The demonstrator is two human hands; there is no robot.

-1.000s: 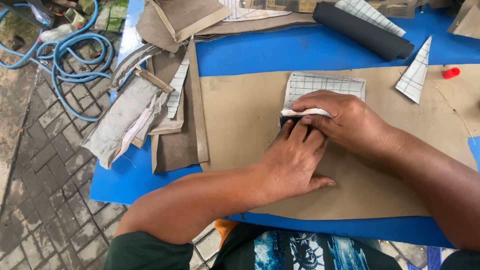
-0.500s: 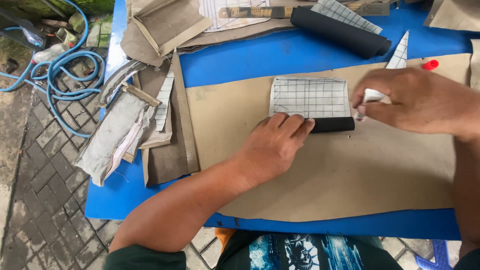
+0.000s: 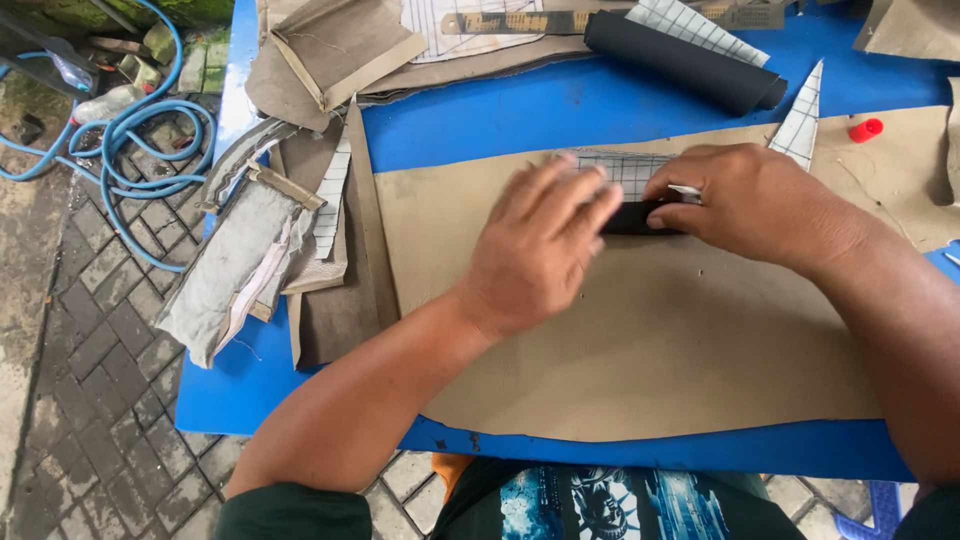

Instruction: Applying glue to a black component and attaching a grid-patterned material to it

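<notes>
A large tan sheet (image 3: 640, 350) lies on the blue table (image 3: 560, 115). On it sits a white gridded pattern piece (image 3: 630, 170) with a black strip (image 3: 630, 217) along its lower edge. My left hand (image 3: 545, 245) rests flat, fingers spread, over the left part of the pattern piece and strip. My right hand (image 3: 755, 205) presses on the right end of the black strip and holds a small white marking tool (image 3: 688, 189) between its fingers.
A black roll (image 3: 680, 60) and a triangular gridded piece (image 3: 800, 120) lie behind. A red cap (image 3: 866, 129) sits at right. Stacked tan and grey scraps (image 3: 255, 255) cover the table's left edge. Blue hose (image 3: 140, 140) lies on the paved ground.
My right hand has come back left onto the black strip. My left hand has slid up over the pattern piece, covering most of it.
</notes>
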